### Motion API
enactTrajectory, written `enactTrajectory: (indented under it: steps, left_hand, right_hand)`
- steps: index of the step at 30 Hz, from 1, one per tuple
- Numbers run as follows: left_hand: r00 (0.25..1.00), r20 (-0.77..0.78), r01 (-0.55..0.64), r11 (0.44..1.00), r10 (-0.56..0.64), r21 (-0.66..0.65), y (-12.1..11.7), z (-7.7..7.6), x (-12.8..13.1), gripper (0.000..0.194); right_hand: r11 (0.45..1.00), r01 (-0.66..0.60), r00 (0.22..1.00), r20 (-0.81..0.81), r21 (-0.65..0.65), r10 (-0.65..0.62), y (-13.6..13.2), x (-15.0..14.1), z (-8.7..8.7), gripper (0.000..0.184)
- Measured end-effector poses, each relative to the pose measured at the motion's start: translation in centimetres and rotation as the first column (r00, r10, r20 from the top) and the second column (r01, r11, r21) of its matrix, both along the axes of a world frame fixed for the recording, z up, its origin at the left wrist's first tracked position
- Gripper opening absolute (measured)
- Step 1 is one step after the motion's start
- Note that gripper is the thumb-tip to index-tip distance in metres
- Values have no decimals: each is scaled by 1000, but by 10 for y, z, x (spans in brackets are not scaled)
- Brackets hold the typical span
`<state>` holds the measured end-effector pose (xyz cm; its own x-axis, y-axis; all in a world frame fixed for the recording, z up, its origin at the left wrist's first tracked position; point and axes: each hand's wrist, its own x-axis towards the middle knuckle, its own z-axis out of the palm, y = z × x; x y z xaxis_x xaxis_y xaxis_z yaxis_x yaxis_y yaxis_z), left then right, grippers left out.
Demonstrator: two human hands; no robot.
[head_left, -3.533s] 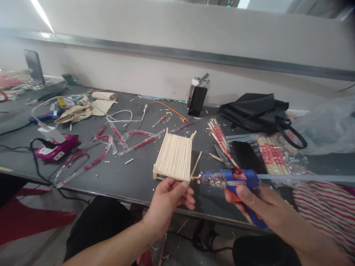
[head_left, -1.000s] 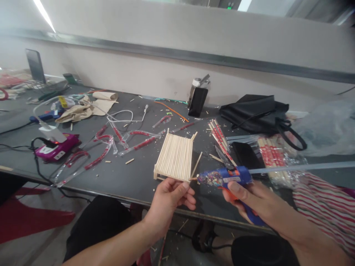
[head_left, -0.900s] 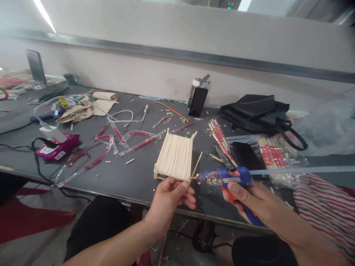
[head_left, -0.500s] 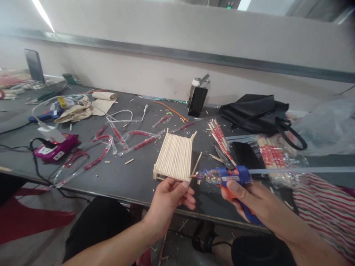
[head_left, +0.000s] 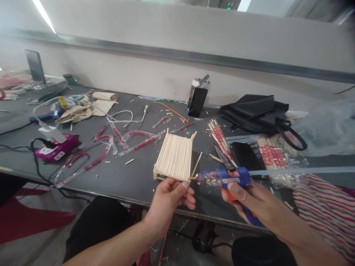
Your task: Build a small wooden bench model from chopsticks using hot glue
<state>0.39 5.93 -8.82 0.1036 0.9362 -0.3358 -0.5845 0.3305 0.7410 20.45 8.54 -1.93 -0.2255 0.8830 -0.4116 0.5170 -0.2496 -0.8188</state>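
Observation:
A small model made of pale wooden sticks point(head_left: 175, 155), laid side by side like a slatted platform, stands near the table's front edge. My left hand point(head_left: 173, 194) pinches its near right edge between thumb and fingers. In my right hand point(head_left: 246, 199) is a blue glue gun point(head_left: 233, 176), with an orange trigger under my fingers. Its tip is at the model's near right corner, close to my left thumb. A long translucent glue stick point(head_left: 299, 170) juts out of the gun's back. One loose stick point(head_left: 196, 164) lies just right of the model.
Red-marked sticks point(head_left: 219, 135), a black phone point(head_left: 248, 155) and a black bag point(head_left: 252, 112) lie to the right. Another phone point(head_left: 197, 101) leans at the back. Red-and-clear plastic wrappers point(head_left: 104, 157), a purple power strip point(head_left: 57, 149) and cables spread leftward. Stick scraps are scattered about.
The glue gun has shifted very slightly down, its tip staying by the model's near right corner. My left hand and the model keep their place.

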Motion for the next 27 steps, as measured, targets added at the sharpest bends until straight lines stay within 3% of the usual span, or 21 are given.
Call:
enactTrajectory:
  steps: [27]
  left_hand:
    - [1000,4,1,1000,-1,5,0,-1,0,25]
  right_hand:
    - [999,28,1000,-3,24,-28,0,-3,-1,60]
